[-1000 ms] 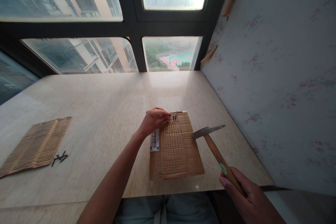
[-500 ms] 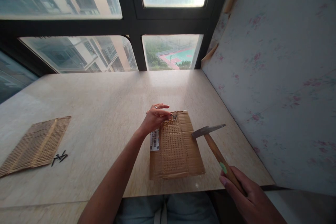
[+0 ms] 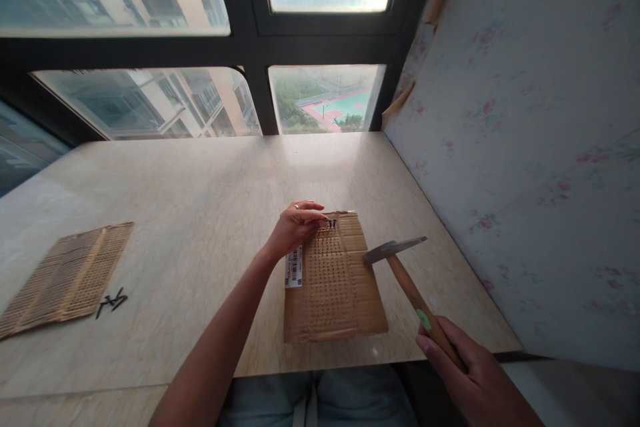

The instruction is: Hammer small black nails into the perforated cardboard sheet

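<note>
My right hand [image 3: 463, 367] is wrapped round the wooden handle of a hammer [image 3: 410, 287]. The hammer's metal head is over the right edge of a piece of cardboard [image 3: 370, 300], which lies flat and has rows of small holes. At the cardboard's far end, my left hand [image 3: 297, 223] is closed in a pinch on a small dark nail, mostly hidden by the fingertips. Right beside those fingertips, a few dark nails [image 3: 333, 223] stand up from the cardboard. A white barcode label [image 3: 294, 268] shows on its left side.
On the left of the stone-look counter [image 3: 200, 187] lies a second corrugated cardboard sheet [image 3: 70, 273], with several loose dark nails [image 3: 113, 301] near its right corner. A dark-framed window [image 3: 250, 47] rises at the back; a flowered wall [image 3: 525, 147] bounds the right side.
The view has shifted very slightly. Both hands, the hammer and the cardboard keep almost the same positions; the left fingers have barely moved.
</note>
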Available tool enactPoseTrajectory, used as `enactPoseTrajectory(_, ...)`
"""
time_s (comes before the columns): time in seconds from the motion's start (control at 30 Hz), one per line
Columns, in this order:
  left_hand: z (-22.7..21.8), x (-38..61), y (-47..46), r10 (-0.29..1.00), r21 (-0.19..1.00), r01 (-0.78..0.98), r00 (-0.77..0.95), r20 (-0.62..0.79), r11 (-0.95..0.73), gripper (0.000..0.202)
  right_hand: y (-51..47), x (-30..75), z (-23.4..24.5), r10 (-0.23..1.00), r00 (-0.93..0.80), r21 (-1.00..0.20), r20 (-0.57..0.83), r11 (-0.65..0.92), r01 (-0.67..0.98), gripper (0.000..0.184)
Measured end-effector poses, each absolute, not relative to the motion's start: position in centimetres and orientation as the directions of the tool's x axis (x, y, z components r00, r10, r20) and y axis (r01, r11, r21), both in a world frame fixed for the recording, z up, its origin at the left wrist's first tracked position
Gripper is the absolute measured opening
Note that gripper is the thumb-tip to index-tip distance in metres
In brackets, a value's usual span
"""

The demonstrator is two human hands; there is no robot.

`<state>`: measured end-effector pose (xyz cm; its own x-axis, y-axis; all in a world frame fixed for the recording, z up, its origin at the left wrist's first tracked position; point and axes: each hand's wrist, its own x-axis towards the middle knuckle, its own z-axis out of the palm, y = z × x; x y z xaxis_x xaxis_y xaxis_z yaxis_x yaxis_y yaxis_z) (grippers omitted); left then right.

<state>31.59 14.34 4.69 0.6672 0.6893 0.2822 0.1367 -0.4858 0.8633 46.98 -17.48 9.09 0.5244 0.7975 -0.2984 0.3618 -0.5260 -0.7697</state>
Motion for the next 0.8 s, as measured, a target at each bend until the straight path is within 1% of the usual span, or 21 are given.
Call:
enactPoseTrajectory(0.33, 4.88, 31.69, 13.99, 0.707, 0.876, 0.128, 0.649, 0.281, -0.465, 0.009, -17.53, 46.96, 8.99, 0.783, 0.549, -0.787, -0.293, -0.524, 0.326, 0.040)
enactPoseTrajectory(0.57, 4.89, 31.59, 14.00, 0.685, 0.825, 0.171, 0.658, 0.312, -0.539, 0.010, -17.51, 47.16, 9.09, 0.790, 0.548, -0.779, -0.275, -0.517, 0.354, 0.039)
enactPoseTrajectory(0.7, 4.83, 31.66, 13.96, 0.673, 0.789, 0.196, 0.660, 0.334, -0.583, 0.010, -17.47, 47.42, 9.03, 0.817, 0.512, -0.780, -0.266, -0.494, 0.383, 0.038)
enactPoseTrajectory(0.8, 4.88, 31.68, 13.95, 0.656, 0.752, 0.211, 0.664, 0.359, -0.624, 0.012, -17.50, 47.27, 8.91, 0.804, 0.534, -0.790, -0.262, -0.496, 0.361, 0.040)
